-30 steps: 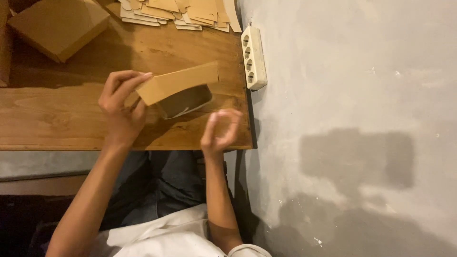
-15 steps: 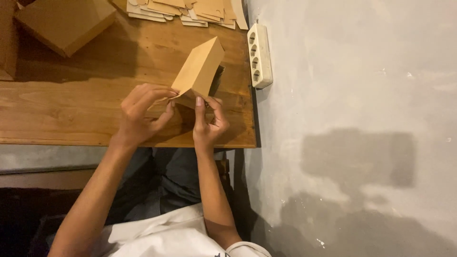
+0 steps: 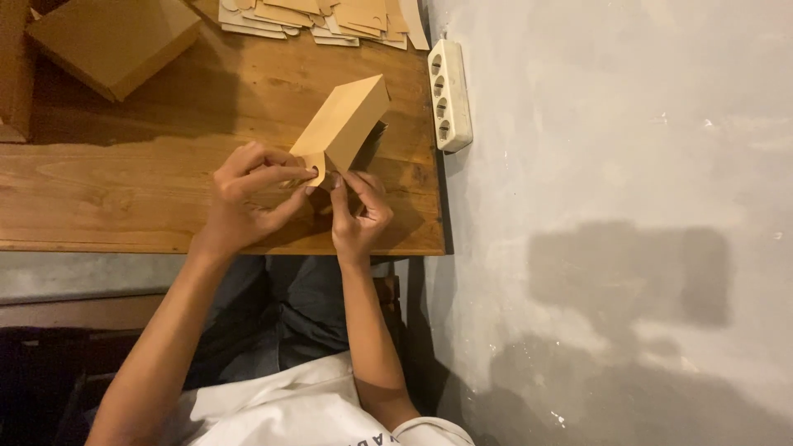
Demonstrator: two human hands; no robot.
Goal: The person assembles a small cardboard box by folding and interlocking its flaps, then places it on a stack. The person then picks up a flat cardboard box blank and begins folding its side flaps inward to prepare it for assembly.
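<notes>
A small brown cardboard box [image 3: 345, 120] is held tilted over the wooden table [image 3: 124, 190], its long side pointing away from me. My left hand [image 3: 248, 198] grips its near end from the left, fingers curled on a flap. My right hand [image 3: 357, 215] pinches the same near end from the right, fingertips touching the flap at the box's lower corner.
A stack of flat cardboard blanks [image 3: 318, 16] lies at the table's far edge. A larger closed brown box [image 3: 111, 41] sits at the far left. A white power strip [image 3: 450, 95] lies along the table's right edge, beside a grey floor [image 3: 611, 206].
One second ago the left hand alone held the box lying sideways with its open end showing. The box has been turned end-on, and the right hand has come up onto its near end.
</notes>
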